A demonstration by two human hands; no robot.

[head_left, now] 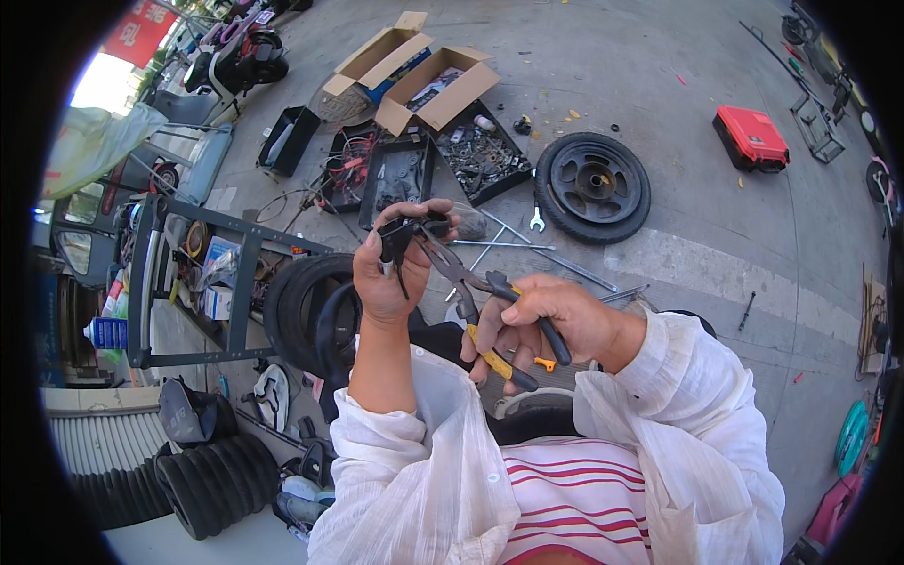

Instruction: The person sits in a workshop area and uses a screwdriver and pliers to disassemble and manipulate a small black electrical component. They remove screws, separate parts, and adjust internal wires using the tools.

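Note:
My left hand point(384, 281) is closed around a small black part point(399, 237) with a thin dark lead hanging from it, held up at the middle of the view. My right hand point(539, 322) grips long-nosed pliers point(463, 281) with yellow and black handles, their handles spread. The plier tips reach into the black part between the fingers of my left hand; whether they bite on it I cannot tell. Below the right hand lies a small orange object point(544, 363).
A wheel point(593, 186), wrench point(537, 215), metal bars point(582, 273) and trays of parts point(480, 160) lie ahead, with cardboard boxes point(438, 89) behind. A metal rack point(151, 282) and stacked tires point(297, 311) stand left, coiled black tires point(212, 485) lower left. A red case point(750, 137) is right.

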